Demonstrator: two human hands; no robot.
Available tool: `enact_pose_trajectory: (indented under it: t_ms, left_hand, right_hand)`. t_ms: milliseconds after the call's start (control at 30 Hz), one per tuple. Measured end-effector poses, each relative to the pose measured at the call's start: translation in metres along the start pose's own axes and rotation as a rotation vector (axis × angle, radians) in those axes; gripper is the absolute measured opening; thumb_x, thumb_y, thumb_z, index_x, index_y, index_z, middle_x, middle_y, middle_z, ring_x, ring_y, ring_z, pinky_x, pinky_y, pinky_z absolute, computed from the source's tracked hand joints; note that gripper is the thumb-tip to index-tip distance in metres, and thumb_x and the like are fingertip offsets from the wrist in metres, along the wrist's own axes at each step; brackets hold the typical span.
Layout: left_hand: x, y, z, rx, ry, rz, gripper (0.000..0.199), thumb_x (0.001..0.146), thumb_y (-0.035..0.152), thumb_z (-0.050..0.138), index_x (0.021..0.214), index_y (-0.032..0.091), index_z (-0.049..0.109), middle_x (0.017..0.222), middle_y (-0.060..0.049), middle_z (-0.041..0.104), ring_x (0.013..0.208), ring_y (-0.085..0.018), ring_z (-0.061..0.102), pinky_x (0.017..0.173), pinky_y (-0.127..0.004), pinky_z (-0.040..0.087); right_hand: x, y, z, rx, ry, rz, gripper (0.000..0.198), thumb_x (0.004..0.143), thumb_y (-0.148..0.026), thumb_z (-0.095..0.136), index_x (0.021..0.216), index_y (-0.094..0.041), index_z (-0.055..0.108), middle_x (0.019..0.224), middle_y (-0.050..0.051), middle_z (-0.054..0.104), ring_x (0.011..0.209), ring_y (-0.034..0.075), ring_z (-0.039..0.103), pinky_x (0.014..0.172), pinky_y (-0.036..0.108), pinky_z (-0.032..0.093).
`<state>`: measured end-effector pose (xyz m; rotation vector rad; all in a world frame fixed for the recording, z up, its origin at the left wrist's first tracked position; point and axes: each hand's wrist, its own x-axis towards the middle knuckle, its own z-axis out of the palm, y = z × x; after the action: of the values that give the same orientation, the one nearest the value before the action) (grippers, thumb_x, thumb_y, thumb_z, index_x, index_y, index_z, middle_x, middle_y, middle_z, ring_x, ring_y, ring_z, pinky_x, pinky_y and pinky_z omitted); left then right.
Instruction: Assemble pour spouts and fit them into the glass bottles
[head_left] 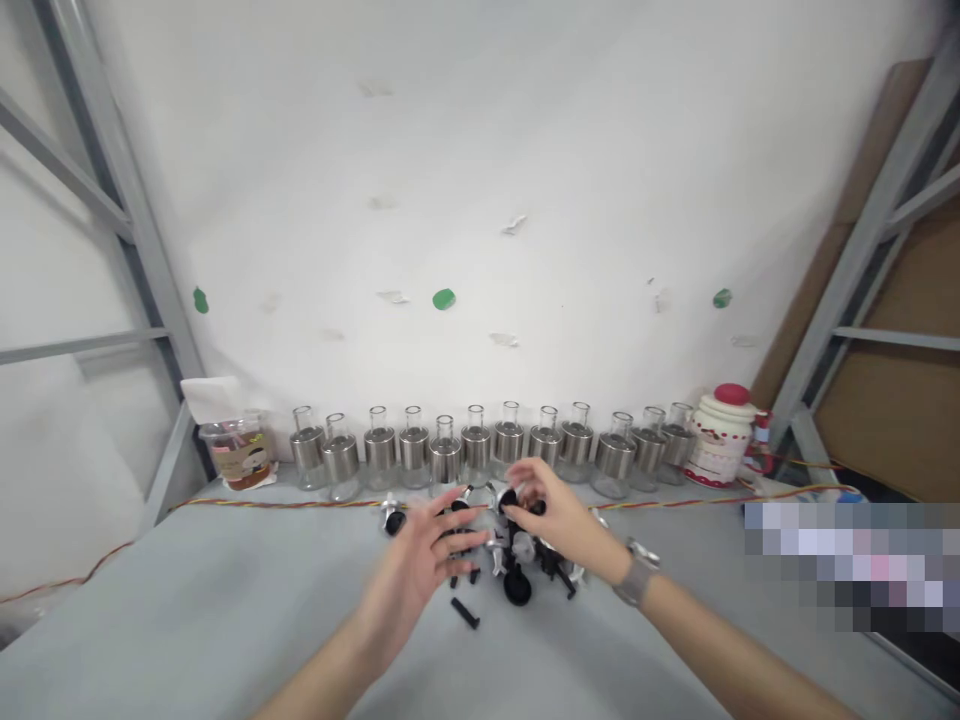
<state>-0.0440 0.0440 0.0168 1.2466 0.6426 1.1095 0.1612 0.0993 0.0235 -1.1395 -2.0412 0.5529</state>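
My left hand (420, 553) hovers over the left side of a pile of small parts, palm turned inward and fingers spread, holding nothing. My right hand (551, 510) is above the middle of the pile, its thumb and fingers curled round a small black-and-silver fitting (506, 497). Around both hands lie more silver fittings with black round pieces, such as a silver fitting (495, 553) and a black round cap (517, 586). Closer to me rests a short black stick-like piece (465, 613). Fingers hide part of the pile.
Behind the pile, several glass bottles (381, 450) with metal sleeves stand in a row along the white wall. A plastic cup (241, 455) is at the left end, a white jar with a red lid (720, 440) at the right. A red-yellow wire (300, 504) crosses the grey table (187, 610).
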Motion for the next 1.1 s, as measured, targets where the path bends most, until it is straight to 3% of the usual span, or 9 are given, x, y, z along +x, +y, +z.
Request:
enact_pose_trajectory:
  t_ms: [67,133,233,333,533,733,933,1100]
  left_hand:
    - [-0.002,-0.012,0.001,0.511,0.087,0.144,0.066,0.073,0.054,0.05,0.129,0.024,0.031,0.124,-0.013,0.046,0.106,-0.028,0.048,0.09,-0.046,0.036]
    - [-0.005,-0.022,0.004,0.925,0.018,0.233,0.073,0.064,0.05,0.063,0.127,0.025,0.035,0.124,-0.012,0.045,0.111,-0.029,0.043,0.094,-0.047,0.032]
    - [-0.009,-0.026,0.012,1.183,-0.088,0.262,0.058,0.071,0.047,0.058,0.121,0.022,0.041,0.114,-0.012,0.051,0.101,-0.026,0.049,0.085,-0.041,0.042]
    - [-0.012,-0.023,0.017,1.299,-0.106,0.268,0.039,0.079,0.043,0.049,0.109,0.018,0.05,0.098,-0.011,0.058,0.087,-0.023,0.056,0.075,-0.037,0.047]
    - [-0.012,-0.028,0.009,1.312,-0.137,0.272,0.039,0.083,0.035,0.045,0.118,0.02,0.043,0.11,-0.01,0.057,0.098,-0.021,0.054,0.084,-0.033,0.045]
    - [-0.01,-0.031,0.004,1.403,-0.076,0.231,0.029,0.085,0.031,0.041,0.111,0.021,0.05,0.105,-0.009,0.061,0.091,-0.021,0.059,0.079,-0.033,0.048]
    - [-0.008,-0.036,0.003,1.526,0.06,0.285,0.027,0.084,0.037,0.041,0.101,0.02,0.052,0.092,-0.009,0.064,0.079,-0.022,0.062,0.067,-0.031,0.05]
    - [-0.009,-0.045,0.007,1.455,0.01,0.348,0.027,0.087,0.019,0.028,0.086,0.019,0.055,0.075,-0.006,0.06,0.068,-0.017,0.06,0.063,-0.027,0.049]
  right_hand:
    - [-0.018,-0.002,-0.004,0.517,-0.103,0.125,0.027,0.074,-0.023,0.054,0.097,-0.021,0.04,0.088,0.001,0.05,0.071,0.013,0.054,0.066,0.029,0.046]
    - [-0.034,-0.004,0.0,0.887,-0.208,0.243,0.028,0.07,-0.024,0.06,0.093,-0.021,0.044,0.083,0.0,0.051,0.07,0.013,0.054,0.064,0.029,0.046]
    - [-0.052,-0.006,0.012,1.15,-0.279,0.359,0.026,0.068,-0.022,0.063,0.09,-0.018,0.051,0.077,0.0,0.054,0.067,0.012,0.055,0.063,0.028,0.045]
    - [-0.059,-0.009,0.021,1.239,-0.298,0.413,0.023,0.068,-0.02,0.064,0.088,-0.017,0.055,0.075,-0.001,0.055,0.063,0.011,0.056,0.061,0.026,0.044]
    - [-0.061,-0.009,0.019,1.281,-0.231,0.456,0.022,0.065,-0.023,0.068,0.083,-0.017,0.059,0.08,0.002,0.059,0.072,0.014,0.057,0.065,0.027,0.045]
    - [-0.058,-0.01,0.022,1.223,-0.19,0.476,0.026,0.067,-0.032,0.066,0.085,-0.016,0.058,0.071,0.001,0.06,0.065,0.012,0.058,0.068,0.027,0.044]
    - [-0.062,-0.005,0.04,0.764,-0.066,0.393,0.038,0.073,-0.056,0.05,0.078,-0.018,0.052,0.064,-0.003,0.054,0.05,0.01,0.053,0.05,0.023,0.04]
    - [-0.069,-0.008,0.055,0.646,-0.148,0.403,0.037,0.08,-0.056,0.038,0.077,-0.02,0.045,0.059,-0.005,0.048,0.045,0.01,0.047,0.045,0.022,0.038]
